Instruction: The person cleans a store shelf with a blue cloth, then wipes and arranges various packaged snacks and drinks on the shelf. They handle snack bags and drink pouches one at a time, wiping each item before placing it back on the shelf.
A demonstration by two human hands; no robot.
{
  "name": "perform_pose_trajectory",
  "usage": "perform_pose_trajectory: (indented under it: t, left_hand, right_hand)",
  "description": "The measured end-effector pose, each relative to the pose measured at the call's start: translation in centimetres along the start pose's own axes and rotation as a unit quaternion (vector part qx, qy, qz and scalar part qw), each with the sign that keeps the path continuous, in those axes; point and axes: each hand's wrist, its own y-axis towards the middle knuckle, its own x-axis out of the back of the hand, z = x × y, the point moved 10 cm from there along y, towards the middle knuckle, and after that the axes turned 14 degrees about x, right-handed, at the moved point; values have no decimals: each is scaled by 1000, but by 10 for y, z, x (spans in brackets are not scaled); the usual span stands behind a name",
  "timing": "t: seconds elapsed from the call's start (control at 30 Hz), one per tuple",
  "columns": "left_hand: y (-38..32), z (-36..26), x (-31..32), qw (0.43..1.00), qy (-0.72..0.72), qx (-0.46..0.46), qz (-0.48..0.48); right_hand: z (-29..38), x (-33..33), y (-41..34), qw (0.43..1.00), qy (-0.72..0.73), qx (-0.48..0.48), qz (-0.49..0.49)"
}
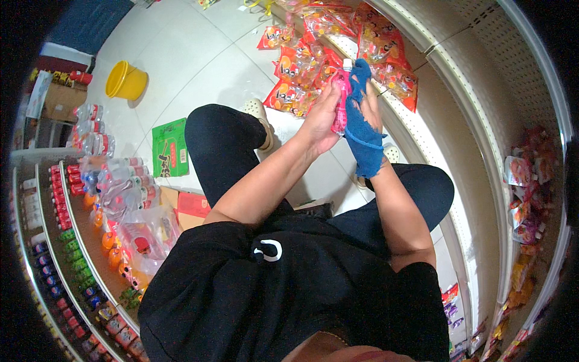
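Note:
My left hand (319, 118) grips a pink spouted pouch (342, 106) with a white cap pointing away from me. Against the pouch's right side lies a ragged blue cloth (362, 131), partly wrapped over my right hand (374, 106), which holds it. Some fingers show through and beside its torn edges. Just beyond both hands, several red-and-clear bags of packaged snacks (291, 68) are heaped on the floor. More such bags (384, 50) rest on the low shelf to the right.
White shelving (434, 149) curves along my right, with small packaged goods (520, 199) on an upper level. A yellow bucket (124, 83) and a flat green cardboard piece (170, 149) are on the tiled floor (194, 59). Wrapped bottles (129, 181) and drink shelves (72, 226) stand left.

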Motion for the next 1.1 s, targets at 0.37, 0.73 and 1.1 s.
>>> perform_pose_trajectory:
  t: [0.37,0.73,1.1]
  left_hand:
    - [7,-34,59,992,-77,-5,-101]
    - [-9,-20,31,994,39,58,-86]
    - [9,17,47,996,-10,79,-45]
  right_hand:
    - [-11,-4,-53,913,308,-264,-50]
    - [5,53,19,981,50,-156,-102]
    - [-18,-3,-14,911,321,-235,-107]
